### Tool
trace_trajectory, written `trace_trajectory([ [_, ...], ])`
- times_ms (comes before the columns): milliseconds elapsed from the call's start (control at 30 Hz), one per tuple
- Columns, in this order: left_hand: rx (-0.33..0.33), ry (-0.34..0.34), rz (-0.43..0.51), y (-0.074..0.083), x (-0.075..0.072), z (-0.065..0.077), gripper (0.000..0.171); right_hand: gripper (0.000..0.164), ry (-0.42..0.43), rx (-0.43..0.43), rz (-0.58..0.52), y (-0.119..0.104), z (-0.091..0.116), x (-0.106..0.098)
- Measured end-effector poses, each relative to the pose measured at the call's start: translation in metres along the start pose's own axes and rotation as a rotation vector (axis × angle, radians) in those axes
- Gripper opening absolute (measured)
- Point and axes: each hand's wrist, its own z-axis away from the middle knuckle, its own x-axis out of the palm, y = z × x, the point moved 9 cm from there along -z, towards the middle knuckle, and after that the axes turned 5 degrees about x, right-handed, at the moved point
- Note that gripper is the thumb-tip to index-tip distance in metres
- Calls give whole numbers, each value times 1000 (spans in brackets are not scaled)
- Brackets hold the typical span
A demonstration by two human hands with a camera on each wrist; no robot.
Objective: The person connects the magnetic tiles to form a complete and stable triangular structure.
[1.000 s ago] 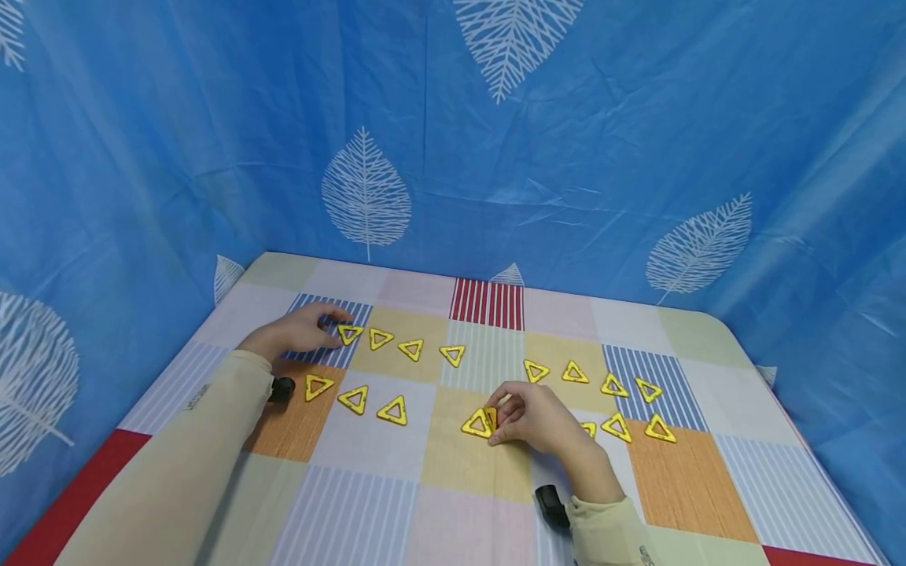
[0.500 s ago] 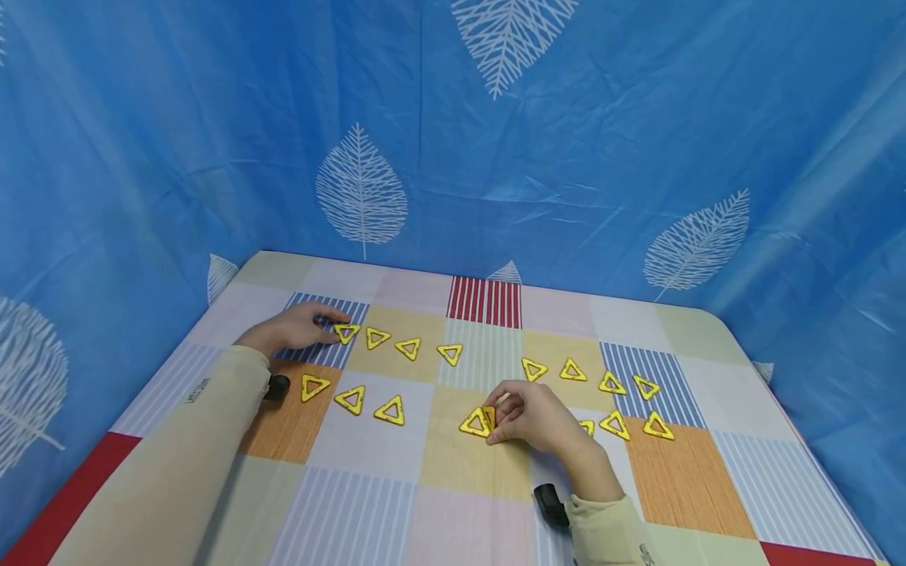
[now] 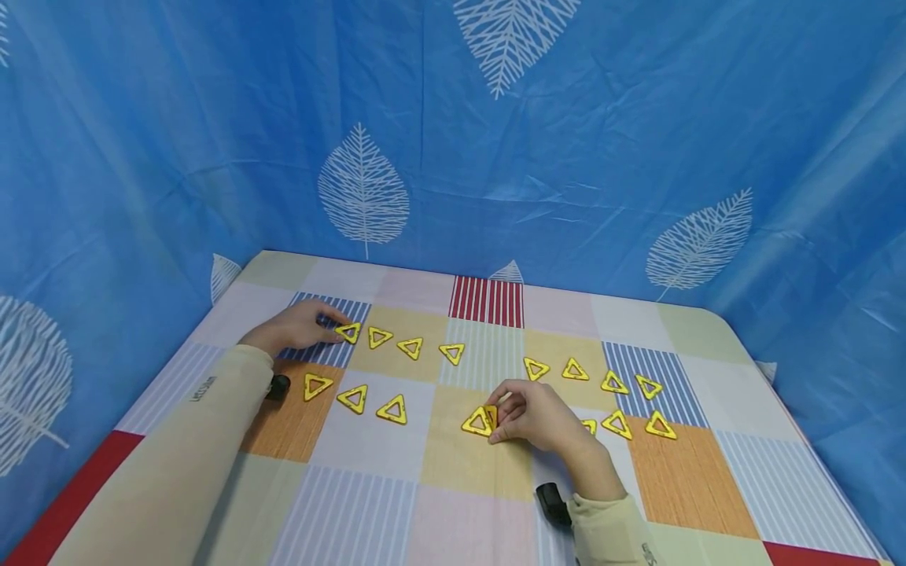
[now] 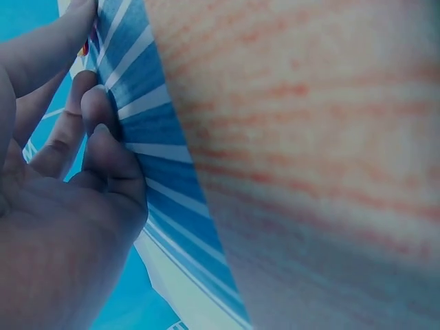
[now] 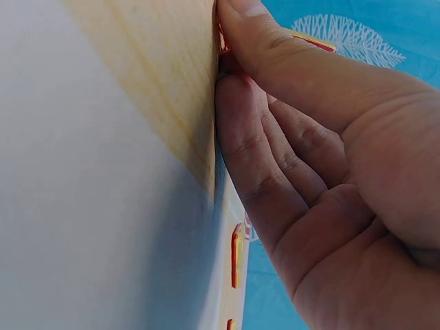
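Observation:
At the back left, my left hand (image 3: pixel 303 325) reaches over the tablecloth and pinches a flat yellow triangle (image 3: pixel 357 332) by its left side. In the left wrist view the fingers (image 4: pixel 113 161) are bent, and the triangle is mostly hidden behind them. Near the table's middle, my right hand (image 3: pixel 538 418) holds another yellow triangle (image 3: pixel 491 411) between thumb and fingers, tilted up. It touches or overlaps a yellow triangle lying flat (image 3: pixel 477 432); I cannot tell which. In the right wrist view, thumb and fingertips press close to the table surface.
Several hollow yellow triangles lie in two rows on the patchwork tablecloth (image 3: pixel 368 511), some left (image 3: pixel 371 338), others right (image 3: pixel 661 435). One is partly hidden behind my right hand. A blue curtain (image 3: pixel 602 141) with white leaves encloses the table's back and sides.
The triangle at my left fingertips has turned; its point was towards me and is now towards the left. My right hand and its triangle have stayed in place.

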Motion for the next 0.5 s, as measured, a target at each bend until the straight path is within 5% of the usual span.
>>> trace_trajectory([
  [500, -29, 75, 103, 3, -15, 8, 41, 36, 1, -11, -2, -1, 1, 0],
])
